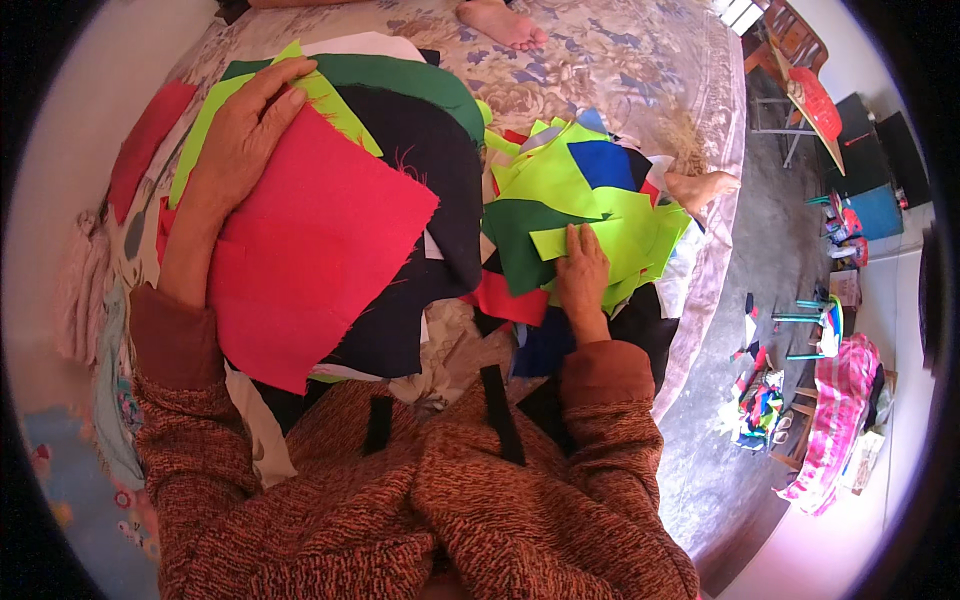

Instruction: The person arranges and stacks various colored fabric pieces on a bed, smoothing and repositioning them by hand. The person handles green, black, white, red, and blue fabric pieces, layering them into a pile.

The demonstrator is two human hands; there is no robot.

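My left hand [240, 135] lies stretched out over the left pile, its fingers on a lime green cloth strip [340, 112] and the thumb by the top corner of a large red cloth piece [320, 235]. Frayed threads hang from the red edges. Beneath are black cloth [425, 150] and dark green cloth [410, 80]. On the right, a looser heap of scraps holds lime green, blue and dark green pieces. There my right hand [583, 272] has its fingers closed at the edge of a lime green cloth scrap [556, 242]; its thumb is hard to make out.
Both piles rest on a bed with a flowered sheet [600, 60]. A bare foot [503, 24] shows at the far edge, another [702, 188] beside the right heap. On the floor at right are more cloth scraps [760, 405], a stool [828, 325] and a pink checked cloth [840, 420].
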